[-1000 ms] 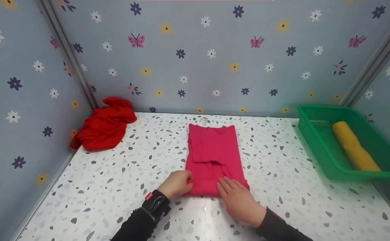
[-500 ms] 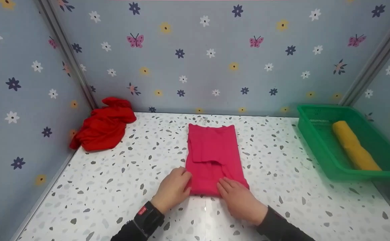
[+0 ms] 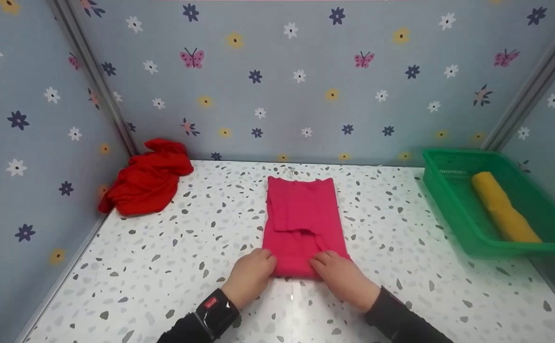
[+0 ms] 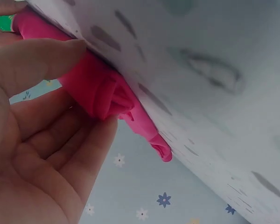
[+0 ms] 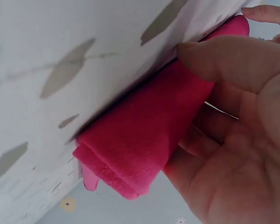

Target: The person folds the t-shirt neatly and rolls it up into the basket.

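A pink folded garment (image 3: 308, 207) lies flat on the speckled table, its near edge turned over into a thick roll. My left hand (image 3: 248, 277) grips the left end of that roll, thumb on the near side and fingers over the top. In the left wrist view the layered end of the rolled garment (image 4: 95, 86) shows between thumb and fingers. Toward the right end, my right hand (image 3: 345, 280) holds the same roll. The right wrist view shows the thumb low against the garment (image 5: 135, 121) near the tabletop, with the other fingers partly hidden behind it.
A crumpled red cloth (image 3: 148, 183) lies at the back left against the wall. On the right stands a green basket (image 3: 453, 216) with a rolled yellow cloth (image 3: 503, 207) inside. Flower-patterned walls (image 3: 301, 109) enclose the speckled table (image 3: 210, 209) at the back and sides.
My left hand has loosened, moved slightly, and come back round the roll's left end. My right hand stays almost in place, its fingers a little more bent. Basket and red cloth are unmoved.
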Tool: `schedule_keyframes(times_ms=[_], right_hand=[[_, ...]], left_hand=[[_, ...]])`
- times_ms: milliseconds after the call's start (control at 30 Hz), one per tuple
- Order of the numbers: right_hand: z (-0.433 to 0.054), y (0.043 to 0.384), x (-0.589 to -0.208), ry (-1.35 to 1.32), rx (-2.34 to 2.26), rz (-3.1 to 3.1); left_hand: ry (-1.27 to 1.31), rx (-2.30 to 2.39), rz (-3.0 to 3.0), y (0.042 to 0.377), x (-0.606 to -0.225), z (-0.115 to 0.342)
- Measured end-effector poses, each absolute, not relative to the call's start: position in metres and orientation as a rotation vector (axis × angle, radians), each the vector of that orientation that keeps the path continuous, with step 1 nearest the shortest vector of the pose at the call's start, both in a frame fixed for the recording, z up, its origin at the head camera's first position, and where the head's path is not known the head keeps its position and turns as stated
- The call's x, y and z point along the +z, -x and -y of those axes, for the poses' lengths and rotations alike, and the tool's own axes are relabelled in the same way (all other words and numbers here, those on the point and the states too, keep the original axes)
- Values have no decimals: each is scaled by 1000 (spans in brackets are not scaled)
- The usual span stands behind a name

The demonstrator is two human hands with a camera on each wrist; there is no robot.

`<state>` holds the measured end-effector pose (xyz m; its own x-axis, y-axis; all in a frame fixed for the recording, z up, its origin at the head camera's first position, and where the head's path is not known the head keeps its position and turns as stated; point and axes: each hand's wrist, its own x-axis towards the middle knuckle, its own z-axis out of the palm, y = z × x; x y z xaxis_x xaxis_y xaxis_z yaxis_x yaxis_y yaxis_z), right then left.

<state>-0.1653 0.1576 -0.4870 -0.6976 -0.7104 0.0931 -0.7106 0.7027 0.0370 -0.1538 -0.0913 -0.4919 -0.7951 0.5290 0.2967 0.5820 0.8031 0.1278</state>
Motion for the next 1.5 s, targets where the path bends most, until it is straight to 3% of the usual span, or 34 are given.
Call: schedule_keyframes(times_ms=[500,1067,1500], right_hand=[[-164,175,-480,-1183,180,2793],[-182,172,-469,-1275,522,2898],[-178,193,-475,-1166,624,3076]], left_hand=[[761,-534,2845,166,-488,93],[880,-1092,2937,162,-480,108],[619,-1162,3030,169,-482,104]])
